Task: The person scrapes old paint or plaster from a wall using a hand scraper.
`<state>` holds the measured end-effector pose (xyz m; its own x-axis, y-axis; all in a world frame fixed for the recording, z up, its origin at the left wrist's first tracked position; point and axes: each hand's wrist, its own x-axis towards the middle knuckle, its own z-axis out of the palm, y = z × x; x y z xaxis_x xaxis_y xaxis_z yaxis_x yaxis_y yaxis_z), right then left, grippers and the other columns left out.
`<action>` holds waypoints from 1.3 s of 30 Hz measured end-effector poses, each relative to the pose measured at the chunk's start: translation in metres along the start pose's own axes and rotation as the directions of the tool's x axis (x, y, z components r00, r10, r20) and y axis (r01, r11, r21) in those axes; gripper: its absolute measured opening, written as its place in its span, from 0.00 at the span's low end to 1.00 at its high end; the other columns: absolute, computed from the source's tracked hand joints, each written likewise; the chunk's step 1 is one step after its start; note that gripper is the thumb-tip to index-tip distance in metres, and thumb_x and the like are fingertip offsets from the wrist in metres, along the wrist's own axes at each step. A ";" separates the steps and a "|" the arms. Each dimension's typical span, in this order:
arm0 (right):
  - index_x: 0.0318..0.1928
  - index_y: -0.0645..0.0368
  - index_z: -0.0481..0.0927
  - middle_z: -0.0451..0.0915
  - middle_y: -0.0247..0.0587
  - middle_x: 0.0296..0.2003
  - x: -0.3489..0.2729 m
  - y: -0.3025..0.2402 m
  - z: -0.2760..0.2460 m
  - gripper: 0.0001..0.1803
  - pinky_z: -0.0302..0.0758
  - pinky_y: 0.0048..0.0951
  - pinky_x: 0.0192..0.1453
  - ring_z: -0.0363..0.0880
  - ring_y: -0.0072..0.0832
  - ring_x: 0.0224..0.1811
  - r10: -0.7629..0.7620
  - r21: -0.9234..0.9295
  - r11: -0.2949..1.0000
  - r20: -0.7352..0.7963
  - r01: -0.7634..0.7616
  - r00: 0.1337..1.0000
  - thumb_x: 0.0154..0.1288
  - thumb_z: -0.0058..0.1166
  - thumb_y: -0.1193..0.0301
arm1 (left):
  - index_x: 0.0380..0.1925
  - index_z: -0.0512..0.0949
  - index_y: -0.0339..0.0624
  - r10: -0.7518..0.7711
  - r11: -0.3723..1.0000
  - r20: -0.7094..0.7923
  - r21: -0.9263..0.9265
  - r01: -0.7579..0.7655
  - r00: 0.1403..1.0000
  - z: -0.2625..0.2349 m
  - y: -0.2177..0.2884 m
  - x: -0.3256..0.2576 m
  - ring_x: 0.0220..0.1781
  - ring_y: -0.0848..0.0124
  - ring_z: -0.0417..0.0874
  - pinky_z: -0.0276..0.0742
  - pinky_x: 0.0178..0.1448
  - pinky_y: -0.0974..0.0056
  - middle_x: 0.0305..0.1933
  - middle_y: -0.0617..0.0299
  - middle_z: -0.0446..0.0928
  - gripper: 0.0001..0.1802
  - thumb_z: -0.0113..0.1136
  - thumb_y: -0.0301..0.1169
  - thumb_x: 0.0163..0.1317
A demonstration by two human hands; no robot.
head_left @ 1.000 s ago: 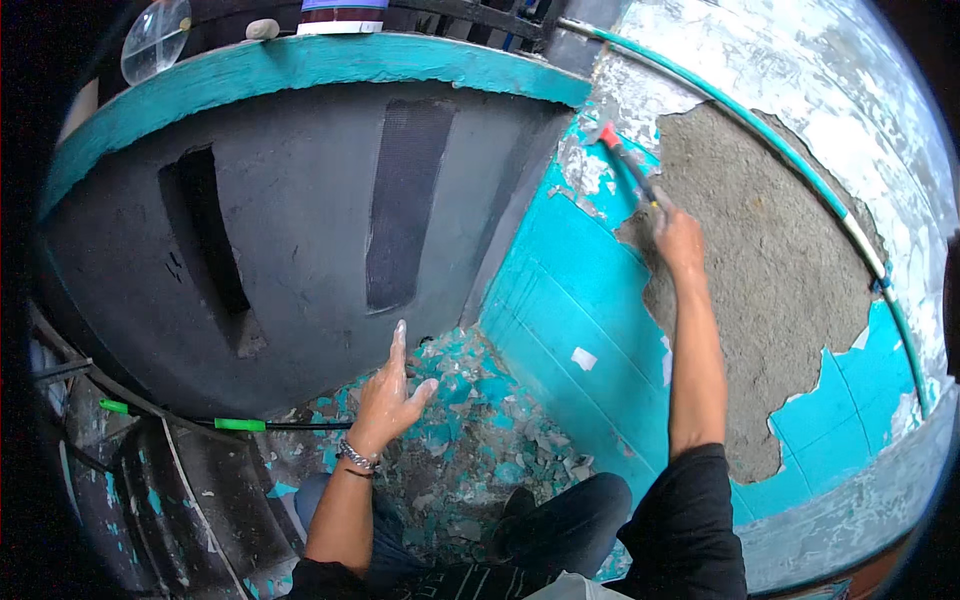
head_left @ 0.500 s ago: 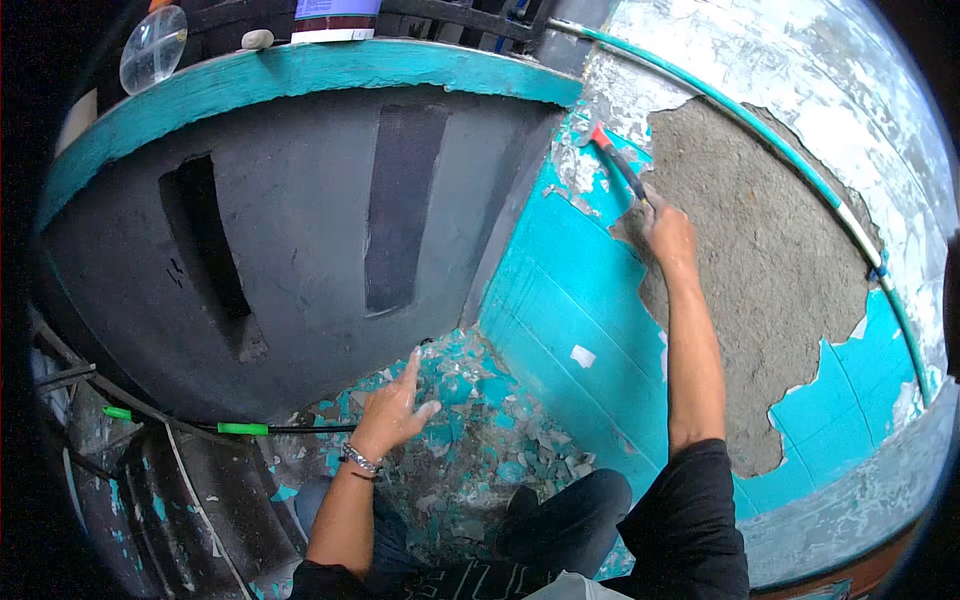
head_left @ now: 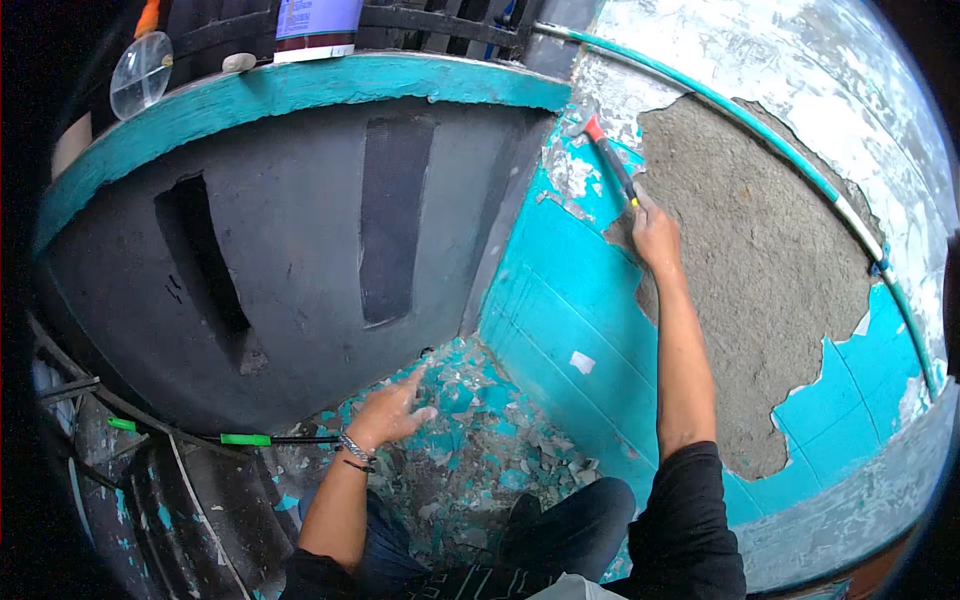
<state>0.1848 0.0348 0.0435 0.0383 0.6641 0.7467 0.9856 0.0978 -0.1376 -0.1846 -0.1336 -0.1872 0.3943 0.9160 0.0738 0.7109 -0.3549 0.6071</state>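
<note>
A scraper (head_left: 615,162) with a red neck and a dark handle is gripped by my right hand (head_left: 656,235), fingers closed around its handle. Its blade end meets the wall high up near the corner, where turquoise paint is patchy and white shows. Beside my right hand spreads a bare, rough grey-brown patch (head_left: 755,230) with ragged edges, bordered by turquoise wall (head_left: 570,300). My left hand (head_left: 390,412) is held out with its index finger extended, empty, above a floor littered with turquoise and grey paint chips (head_left: 500,420). A bracelet (head_left: 357,448) circles the left wrist.
A turquoise and white hose or pipe (head_left: 770,150) curves across the wall. On the turquoise ledge (head_left: 300,88) stand a purple container (head_left: 318,25), a pale stone-like lump (head_left: 239,62) and a clear round plastic piece (head_left: 140,75). A black rod with green sleeves (head_left: 245,440) lies at left.
My right hand and the scraper stay at the same patch, with a slight shift of the blade. My left hand's fingers have tipped lower and rightward. The whole view has shifted a little.
</note>
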 end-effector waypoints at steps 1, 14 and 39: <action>0.59 0.42 0.72 0.79 0.58 0.34 0.002 -0.006 -0.003 0.21 0.74 0.49 0.42 0.79 0.51 0.37 -0.006 -0.032 0.999 -0.027 0.005 1.000 0.65 0.45 0.65 | 0.67 0.53 0.39 -0.030 0.999 -0.018 0.020 0.031 0.999 0.000 -0.001 0.001 0.50 0.48 0.77 0.72 0.52 0.52 0.48 0.43 0.76 0.44 0.60 0.47 0.55; 0.57 0.39 0.74 0.80 0.55 0.34 0.039 -0.021 -0.015 0.19 0.75 0.51 0.40 0.79 0.51 0.37 -0.025 -0.206 0.978 0.027 0.030 0.999 0.64 0.46 0.63 | 0.65 0.56 0.35 -0.047 0.998 0.010 -0.050 0.048 0.999 -0.005 0.002 0.009 0.57 0.48 0.73 0.70 0.57 0.52 0.59 0.40 0.69 0.42 0.58 0.47 0.56; 0.61 0.38 0.69 0.79 0.54 0.34 -0.021 -0.006 0.058 0.22 0.74 0.51 0.37 0.79 0.50 0.35 -0.043 -0.065 0.997 0.076 0.048 0.996 0.67 0.44 0.63 | 0.60 0.63 0.36 -0.092 0.992 -0.141 0.071 0.103 0.986 0.006 -0.011 0.001 0.59 0.48 0.71 0.67 0.61 0.51 0.59 0.42 0.69 0.35 0.58 0.44 0.57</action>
<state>0.1685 0.0631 -0.0091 -0.0163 0.7137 0.7003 0.9950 0.0807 -0.0590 -0.1887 -0.1296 -0.1983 0.2413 0.9620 0.1281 0.7875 -0.2712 0.5535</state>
